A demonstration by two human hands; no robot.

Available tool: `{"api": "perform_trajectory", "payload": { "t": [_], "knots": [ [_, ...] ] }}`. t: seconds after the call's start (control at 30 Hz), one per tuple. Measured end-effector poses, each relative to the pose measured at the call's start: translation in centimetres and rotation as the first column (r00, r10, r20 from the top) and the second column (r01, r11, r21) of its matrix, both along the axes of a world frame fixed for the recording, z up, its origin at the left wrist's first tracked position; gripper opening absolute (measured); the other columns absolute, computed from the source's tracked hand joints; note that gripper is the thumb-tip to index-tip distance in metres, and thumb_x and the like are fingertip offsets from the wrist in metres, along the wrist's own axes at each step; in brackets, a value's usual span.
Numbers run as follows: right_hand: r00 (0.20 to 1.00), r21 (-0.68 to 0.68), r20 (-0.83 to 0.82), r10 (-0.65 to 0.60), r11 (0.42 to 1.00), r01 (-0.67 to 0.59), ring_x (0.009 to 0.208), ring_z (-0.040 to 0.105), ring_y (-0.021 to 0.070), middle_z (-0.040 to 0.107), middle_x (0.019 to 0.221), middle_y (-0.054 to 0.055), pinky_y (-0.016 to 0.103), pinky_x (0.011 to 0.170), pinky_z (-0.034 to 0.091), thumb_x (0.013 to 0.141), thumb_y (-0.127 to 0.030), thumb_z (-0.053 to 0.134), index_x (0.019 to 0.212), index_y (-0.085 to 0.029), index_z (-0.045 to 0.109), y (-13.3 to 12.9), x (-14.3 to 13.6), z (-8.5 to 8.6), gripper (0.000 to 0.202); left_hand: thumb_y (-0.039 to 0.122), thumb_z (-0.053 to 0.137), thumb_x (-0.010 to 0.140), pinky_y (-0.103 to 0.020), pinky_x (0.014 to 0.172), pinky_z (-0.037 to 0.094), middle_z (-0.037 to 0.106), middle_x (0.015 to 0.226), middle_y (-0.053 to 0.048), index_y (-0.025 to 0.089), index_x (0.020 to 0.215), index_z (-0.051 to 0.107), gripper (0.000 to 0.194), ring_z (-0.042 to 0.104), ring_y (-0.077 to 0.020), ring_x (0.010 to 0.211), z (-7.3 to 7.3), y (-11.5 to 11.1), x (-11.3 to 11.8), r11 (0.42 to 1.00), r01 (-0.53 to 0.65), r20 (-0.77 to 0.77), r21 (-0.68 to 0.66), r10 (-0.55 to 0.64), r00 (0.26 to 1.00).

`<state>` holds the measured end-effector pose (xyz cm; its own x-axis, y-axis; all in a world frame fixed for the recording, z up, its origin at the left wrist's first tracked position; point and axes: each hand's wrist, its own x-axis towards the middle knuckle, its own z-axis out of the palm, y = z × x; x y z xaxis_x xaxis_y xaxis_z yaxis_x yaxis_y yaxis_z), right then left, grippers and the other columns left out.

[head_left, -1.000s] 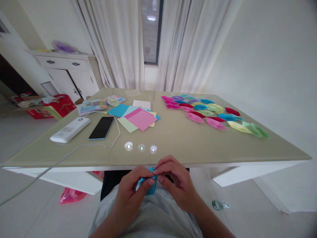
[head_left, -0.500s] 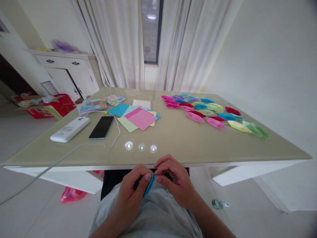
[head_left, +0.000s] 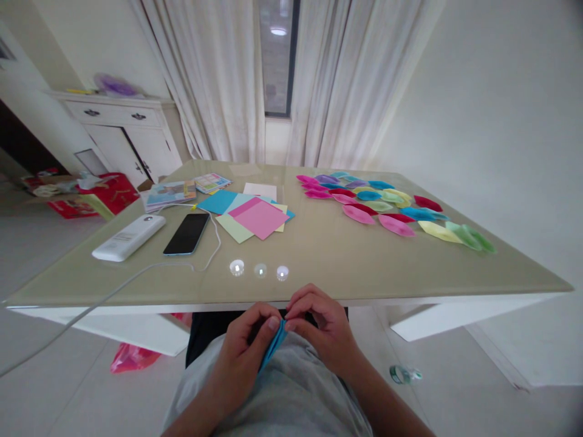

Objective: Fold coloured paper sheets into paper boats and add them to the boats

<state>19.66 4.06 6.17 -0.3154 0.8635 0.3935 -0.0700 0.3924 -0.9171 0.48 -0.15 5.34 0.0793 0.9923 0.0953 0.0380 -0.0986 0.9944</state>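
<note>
Between my hands, just in front of the table's near edge and above my lap, is a narrow folded piece of blue paper (head_left: 273, 346). My left hand (head_left: 248, 346) grips it with the thumb lying along its upper part. At the paper's top end, my right hand (head_left: 321, 325) pinches with thumb and fingertips. On the table's right side lie several folded paper leaf shapes, among them a pink one (head_left: 396, 225). Left of centre is a spread of square paper sheets with a pink sheet (head_left: 259, 217) on top.
A black-screened phone (head_left: 186, 234), a white power bank (head_left: 130, 238) and a white cable (head_left: 136, 274) occupy the left of the table (head_left: 346, 273). Booklets (head_left: 170, 193) lie behind them. On the floor are a plastic bottle (head_left: 404, 374) and a red bag (head_left: 133, 358).
My hands have barely moved. The right thumb and fingers have closed in on the paper's top end, and more of the blue strip shows below my left thumb.
</note>
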Motion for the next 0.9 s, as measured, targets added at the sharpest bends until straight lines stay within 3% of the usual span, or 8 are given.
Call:
{"api": "perform_trajectory", "payload": {
  "t": [0.57,0.9],
  "knots": [
    [0.993,0.031,0.078,0.088,0.995,-0.09,0.092,0.063,0.0186,0.066,0.101,0.003,0.03,0.083,0.048,0.106,-0.034,0.07,0.096,-0.024,0.072,-0.2,0.1,0.4,0.014,0.067,0.065,0.098,-0.025,0.07,0.04,0.053,0.078,0.003,0.019,0.085,0.064,0.05,0.045,-0.0153,0.075,1.3,1.1,-0.7,0.97,0.176,0.1,-0.168,-0.16,0.982],
    [0.988,0.025,0.101,0.115,0.993,-0.118,0.094,0.063,0.0188,0.066,0.102,0.003,0.031,0.084,0.048,0.107,-0.032,0.069,0.096,-0.024,0.07,-0.3,0.2,0.7,0.013,0.062,0.058,0.105,-0.026,0.074,0.042,0.055,0.081,0.002,0.02,0.088,0.066,0.046,0.048,-0.0171,0.079,1.1,0.4,-0.6,0.97,0.198,0.022,-0.138,-0.197,0.98]
  ]
}}
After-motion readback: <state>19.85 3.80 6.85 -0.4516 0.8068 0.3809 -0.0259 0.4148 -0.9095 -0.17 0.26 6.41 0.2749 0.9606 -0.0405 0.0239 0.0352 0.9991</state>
